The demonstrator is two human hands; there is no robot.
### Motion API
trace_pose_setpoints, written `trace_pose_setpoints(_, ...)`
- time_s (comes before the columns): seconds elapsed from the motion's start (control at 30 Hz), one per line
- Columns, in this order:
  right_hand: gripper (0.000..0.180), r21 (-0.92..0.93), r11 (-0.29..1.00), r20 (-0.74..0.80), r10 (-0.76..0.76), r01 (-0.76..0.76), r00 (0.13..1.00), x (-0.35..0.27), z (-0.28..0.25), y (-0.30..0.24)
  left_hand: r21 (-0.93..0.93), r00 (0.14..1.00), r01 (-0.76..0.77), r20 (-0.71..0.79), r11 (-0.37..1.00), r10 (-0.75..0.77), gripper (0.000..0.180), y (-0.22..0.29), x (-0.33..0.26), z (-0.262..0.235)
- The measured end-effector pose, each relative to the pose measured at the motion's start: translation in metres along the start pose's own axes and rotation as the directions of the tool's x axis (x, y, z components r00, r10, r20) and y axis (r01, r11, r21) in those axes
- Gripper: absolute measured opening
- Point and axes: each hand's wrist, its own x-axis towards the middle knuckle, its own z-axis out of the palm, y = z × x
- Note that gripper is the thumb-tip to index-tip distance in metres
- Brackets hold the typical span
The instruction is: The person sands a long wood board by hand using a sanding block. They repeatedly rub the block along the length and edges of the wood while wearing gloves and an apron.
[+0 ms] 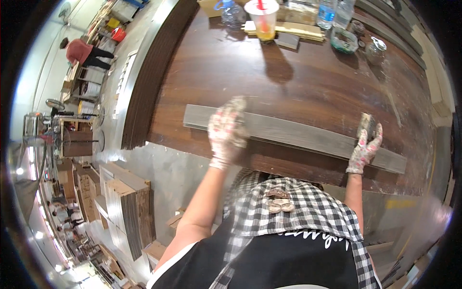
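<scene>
A long, narrow grey wood-grain plank (298, 132) lies along the near side of a brown tabletop, slightly aslant. My left hand (227, 132), in a white glove with pink marks, presses on the plank toward its left end. Motion smears its fingers, so whether it holds something cannot be made out. Near the plank's right end is my right hand (366, 150), gloved alike. Its fingers grip a small dark block (366, 124) with a tan upper end, at the plank's far edge.
Along the table's far side stand a cup with a red straw (263, 21), a blue-capped jug (232, 14), water bottles (327, 13), a glass bowl (344, 41), a jar (376, 50) and thin yellowish strips (298, 31). Stacked cartons (122, 212) stand lower left; a person (84, 53) works far left.
</scene>
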Motion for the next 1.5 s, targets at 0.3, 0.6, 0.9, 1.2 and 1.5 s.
trace_pose_setpoints(0.3,0.054,-0.076,0.997,-0.041,0.017,-0.02,0.999,0.0,0.004,-0.001,-0.606,0.772,0.375,-0.215,0.701,-0.598,0.031,-0.096,0.044,-0.118)
trace_pose_setpoints(0.6,0.057,0.035,0.996,-0.052,0.084,-0.082,0.995,-0.012,0.009,-0.011,-0.094,0.85,-0.19,0.483,0.977,0.211,0.087,0.106,0.007,0.071)
trace_pose_setpoints(0.9,0.064,0.295,0.948,0.097,0.091,-0.116,0.991,-0.034,0.003,-0.098,-0.827,0.922,0.111,0.293,0.551,0.254,0.112,0.18,0.054,0.091)
trace_pose_setpoints(1.2,0.073,-0.098,0.936,0.111,-0.327,0.338,0.938,-0.047,0.069,-0.113,-0.635,0.887,0.344,0.462,0.692,-0.016,0.055,0.129,0.053,0.078)
trace_pose_setpoints(1.5,0.077,-0.571,0.812,0.057,-0.109,0.122,0.992,-0.016,0.02,-0.052,-0.081,0.848,-0.268,0.453,0.96,0.275,0.023,0.098,0.057,0.059)
